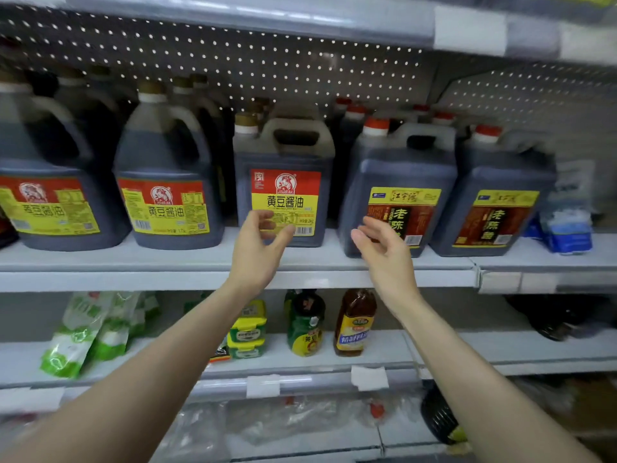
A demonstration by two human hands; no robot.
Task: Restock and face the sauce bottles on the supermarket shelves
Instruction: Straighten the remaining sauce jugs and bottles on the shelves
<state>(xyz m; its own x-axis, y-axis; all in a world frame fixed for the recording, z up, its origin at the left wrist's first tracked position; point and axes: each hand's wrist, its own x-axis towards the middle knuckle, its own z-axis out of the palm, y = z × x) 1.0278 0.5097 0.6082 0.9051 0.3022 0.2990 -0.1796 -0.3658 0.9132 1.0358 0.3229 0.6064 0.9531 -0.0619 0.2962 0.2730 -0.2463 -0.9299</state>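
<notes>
Large dark sauce jugs stand in a row on the white shelf (pixel 200 262). A square soy sauce jug (pixel 283 168) with a red and yellow label stands in the middle. To its right a vinegar jug (pixel 400 175) with a red cap leans slightly left. My left hand (pixel 258 245) hovers just in front of the soy sauce jug's label, fingers loosely spread, holding nothing. My right hand (pixel 384 252) reaches toward the lower left corner of the vinegar jug, fingers relaxed, gripping nothing.
Two rounder soy sauce jugs (pixel 167 195) stand to the left, another vinegar jug (pixel 497 195) to the right, with more behind. Blue packets (pixel 564 225) lie at the far right. The shelf below holds green pouches (pixel 83 329), small bottles (pixel 355 322) and jars.
</notes>
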